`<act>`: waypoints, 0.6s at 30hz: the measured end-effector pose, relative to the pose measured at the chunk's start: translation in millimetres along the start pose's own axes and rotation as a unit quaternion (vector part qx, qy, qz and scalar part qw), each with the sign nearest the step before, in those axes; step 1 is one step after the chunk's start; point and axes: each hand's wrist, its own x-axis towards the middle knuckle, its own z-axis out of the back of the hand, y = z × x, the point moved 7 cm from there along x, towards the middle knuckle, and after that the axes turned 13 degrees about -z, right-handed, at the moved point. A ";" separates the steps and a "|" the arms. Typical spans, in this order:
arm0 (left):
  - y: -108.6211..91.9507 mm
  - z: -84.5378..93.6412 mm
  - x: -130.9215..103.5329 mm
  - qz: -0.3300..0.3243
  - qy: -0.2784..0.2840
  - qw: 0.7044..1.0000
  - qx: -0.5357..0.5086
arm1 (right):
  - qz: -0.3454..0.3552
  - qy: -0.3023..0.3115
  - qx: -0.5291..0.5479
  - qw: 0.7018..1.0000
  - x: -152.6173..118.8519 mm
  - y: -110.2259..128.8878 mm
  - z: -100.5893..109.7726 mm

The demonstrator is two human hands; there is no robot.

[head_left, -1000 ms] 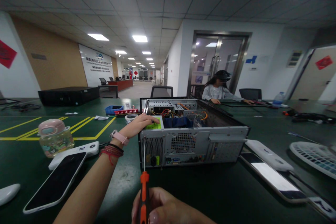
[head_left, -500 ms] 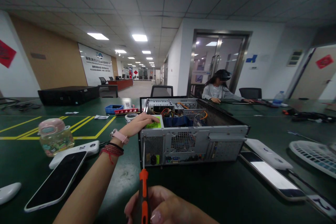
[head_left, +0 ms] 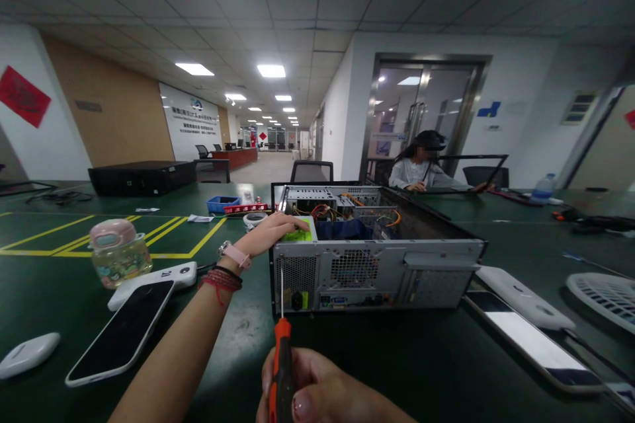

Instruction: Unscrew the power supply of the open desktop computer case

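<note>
On the table [head_left: 426,370], the PC case [head_left: 391,252] stands open. The left hand [head_left: 270,233] lies flat, grip unclosed, on the power unit [head_left: 302,232]; the right hand [head_left: 320,383] grips the screwdriver [head_left: 283,351], tip at the rear panel's upper left.

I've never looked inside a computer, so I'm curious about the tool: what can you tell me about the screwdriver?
The screwdriver has an orange and black handle, plastic or rubber by its look, and a thin, straight, metal-looking shaft. It points away from the person, handle nearest, gripped in the right hand. Its tip is at the upper left of the computer's rear panel; actual contact is too small to tell.
</note>
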 end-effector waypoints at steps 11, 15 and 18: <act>-0.6 0.4 -1.2 -0.003 -0.002 1.000 0.003 | -0.028 -0.016 -0.035 0.999 1.7 -6.3 2.8; -1.3 0.8 -1.1 -0.001 -0.003 1.000 0.004 | -0.006 -0.027 -0.014 1.000 4.9 -5.5 6.5; -1.4 0.6 -1.0 0.004 -0.002 1.000 0.001 | 0.015 -0.012 -0.003 1.000 5.7 -2.9 5.4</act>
